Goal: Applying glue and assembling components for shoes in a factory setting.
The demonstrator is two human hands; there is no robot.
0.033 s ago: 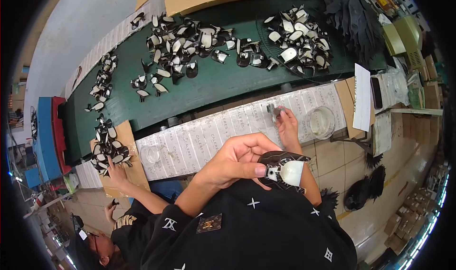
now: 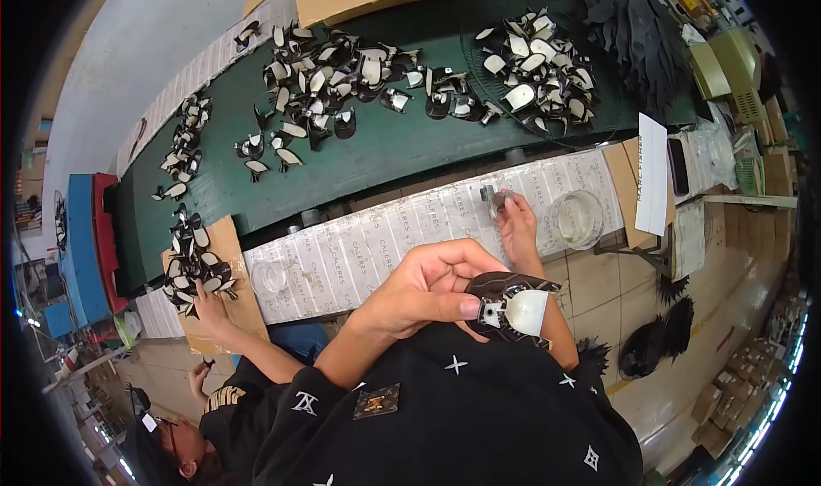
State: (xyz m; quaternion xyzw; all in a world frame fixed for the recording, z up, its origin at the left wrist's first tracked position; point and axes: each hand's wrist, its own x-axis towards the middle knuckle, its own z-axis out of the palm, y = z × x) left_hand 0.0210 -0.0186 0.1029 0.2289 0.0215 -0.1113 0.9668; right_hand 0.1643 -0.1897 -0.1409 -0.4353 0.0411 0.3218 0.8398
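Left hand (image 2: 428,287): thumb and fingers pinching one black-and-white piece (image 2: 525,313); a slackening thumb could drop it. Right hand (image 2: 519,229): fingertips pinching a small grey object (image 2: 489,197).

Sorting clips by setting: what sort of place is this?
Probably a factory workshop: many similar black and white pieces lie on a long green surface, and a co-worker's hand touches another pile.

Factory workshop, long green bench (image 2: 376,148), heaped parts (image 2: 371,68), stacked cartons (image 2: 737,390)
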